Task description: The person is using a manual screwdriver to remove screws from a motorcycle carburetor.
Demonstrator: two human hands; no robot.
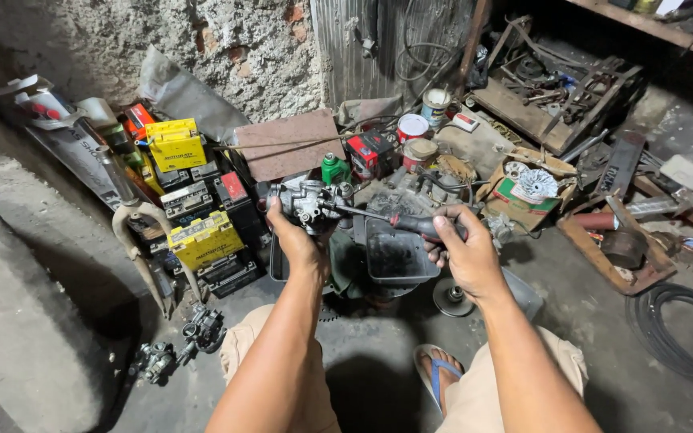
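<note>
Carburetor (308, 204), a grey metal body with small fittings, sits at the centre of the frame, held up off the floor in the left hand (297, 240), whose fingers are wrapped closed around its lower side. The right hand (465, 255) is closed around the dark red-and-black handle of a screwdriver (399, 220), whose thin shaft runs left and slightly upward, its tip meeting the carburetor's right side. Just below and between the hands stands a black plastic tub (395, 258), its rim close under the screwdriver. Left of the carburetor, stacked yellow and black batteries (202, 236) crowd right up to the left wrist, leaving little room on that side. Behind, in the upper centre, cans (413, 127) and a green bottle (334, 169) press against the rough wall. A cardboard box (527, 196) lies right of the screwdriver hand. The only bare concrete floor (370, 353) lies at the lower centre, between the knees, beside a foot in a blue sandal (436, 370). Coiled black cable (675, 333) rims the lower right.
</note>
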